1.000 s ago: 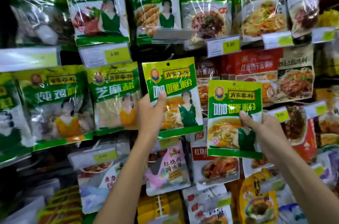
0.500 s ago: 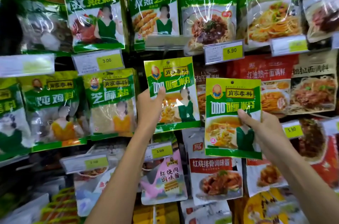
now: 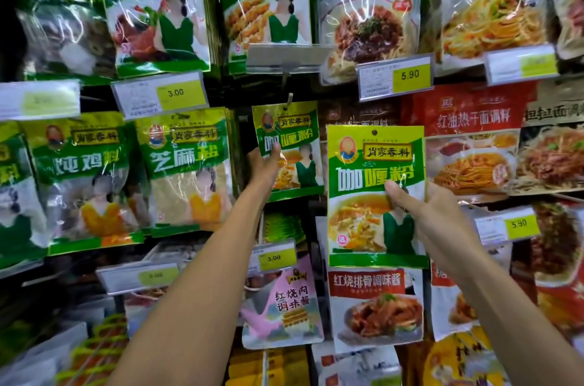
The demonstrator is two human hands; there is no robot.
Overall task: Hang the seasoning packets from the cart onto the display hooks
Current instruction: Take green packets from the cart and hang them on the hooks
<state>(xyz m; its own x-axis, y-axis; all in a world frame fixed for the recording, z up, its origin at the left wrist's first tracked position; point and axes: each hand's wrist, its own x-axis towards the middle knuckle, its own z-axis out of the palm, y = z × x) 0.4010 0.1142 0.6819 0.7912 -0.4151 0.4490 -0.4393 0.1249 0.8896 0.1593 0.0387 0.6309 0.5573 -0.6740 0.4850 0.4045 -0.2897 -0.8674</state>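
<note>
Bright, even store light, source unseen; colours saturated. White glare streaks cross the glossy noodle-sauce packet (image 3: 366, 6) up top. Black shadow in gaps between rows; far left dim. Held packet (image 3: 373, 164) crisp, hung curry packet (image 3: 290, 132) slightly soft. Left price label (image 3: 38, 99) smeared. Edges bowed by wide lens.

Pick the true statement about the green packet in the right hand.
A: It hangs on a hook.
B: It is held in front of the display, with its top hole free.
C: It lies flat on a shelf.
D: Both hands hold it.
B: the right hand pinches the packet by its right edge and nothing passes through its top hole. The left hand holds a second packet up at the hook.
</note>
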